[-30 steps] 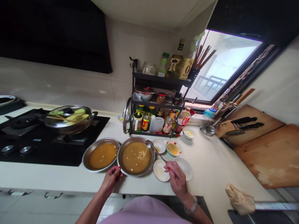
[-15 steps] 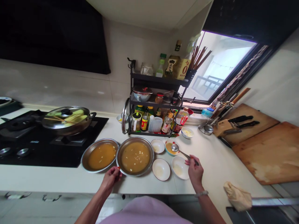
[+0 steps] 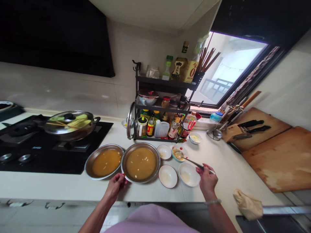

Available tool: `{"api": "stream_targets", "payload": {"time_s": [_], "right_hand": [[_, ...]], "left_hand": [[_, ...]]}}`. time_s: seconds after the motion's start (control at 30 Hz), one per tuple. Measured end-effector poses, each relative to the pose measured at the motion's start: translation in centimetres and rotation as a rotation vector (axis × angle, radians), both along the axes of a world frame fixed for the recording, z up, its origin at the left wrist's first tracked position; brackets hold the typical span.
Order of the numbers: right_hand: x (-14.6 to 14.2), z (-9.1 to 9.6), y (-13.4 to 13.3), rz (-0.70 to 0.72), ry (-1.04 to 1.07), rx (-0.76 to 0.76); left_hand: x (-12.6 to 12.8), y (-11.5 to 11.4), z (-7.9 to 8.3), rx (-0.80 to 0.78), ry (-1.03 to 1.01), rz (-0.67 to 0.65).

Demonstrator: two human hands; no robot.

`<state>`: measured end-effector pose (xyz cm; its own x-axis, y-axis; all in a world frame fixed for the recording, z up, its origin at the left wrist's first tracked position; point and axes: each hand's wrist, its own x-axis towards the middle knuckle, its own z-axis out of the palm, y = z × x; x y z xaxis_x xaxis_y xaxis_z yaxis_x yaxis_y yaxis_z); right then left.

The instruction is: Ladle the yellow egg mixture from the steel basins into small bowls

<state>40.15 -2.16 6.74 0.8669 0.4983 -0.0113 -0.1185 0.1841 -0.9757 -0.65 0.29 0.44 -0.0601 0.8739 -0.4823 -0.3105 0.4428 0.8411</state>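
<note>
My left hand (image 3: 116, 185) grips the near rim of a round metal pan (image 3: 141, 162) filled with brown-yellow liquid. A second metal pan (image 3: 104, 161) with the same liquid lies just left of it. My right hand (image 3: 206, 177) pinches the handle of a metal spoon (image 3: 189, 159), whose bowl dips into a small bowl of orange sauce (image 3: 178, 153). Three small white bowls sit around it: one behind (image 3: 164, 151), one at the front (image 3: 167, 176) and one beside my right hand (image 3: 189, 174).
A black rack of bottles and jars (image 3: 162, 106) stands behind the pans. A lidded wok (image 3: 69, 124) sits on the black hob at the left. Wooden cutting boards (image 3: 279, 155) and knives lie at the right. A crumpled cloth (image 3: 247, 204) lies near the counter edge.
My right hand carried the spoon from the right pan over to the sauce bowl and lowered its bowl into the sauce. My left hand stayed on the pan rim.
</note>
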Motion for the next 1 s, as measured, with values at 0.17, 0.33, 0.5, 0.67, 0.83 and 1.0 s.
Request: {"api": "stream_targets", "payload": {"time_s": [0.17, 0.33, 0.5, 0.67, 0.83, 1.0], "right_hand": [[-0.1, 1.0, -0.3, 0.003, -0.004, 0.019], [-0.9, 2.3, -0.5, 0.047, 0.012, 0.04], [-3.3, 3.8, -0.5, 0.133, 0.03, 0.048], [-6.6, 4.1, -0.5, 0.274, 0.013, 0.038], [-9.8, 3.4, -1.0, 0.448, -0.22, 0.01], [-11.0, 3.5, -2.3, 0.643, -0.679, 0.142]], "left_hand": [[0.0, 0.1, -0.3, 0.005, -0.008, 0.002], [0.0, 0.1, -0.3, 0.001, -0.013, 0.0], [0.0, 0.1, -0.3, 0.015, -0.005, -0.012], [0.0, 0.0, -0.3, 0.012, -0.011, -0.006], [0.0, 0.0, -0.4, 0.007, -0.037, -0.002], [0.0, 0.0, -0.2, 0.011, -0.034, -0.001]]}}
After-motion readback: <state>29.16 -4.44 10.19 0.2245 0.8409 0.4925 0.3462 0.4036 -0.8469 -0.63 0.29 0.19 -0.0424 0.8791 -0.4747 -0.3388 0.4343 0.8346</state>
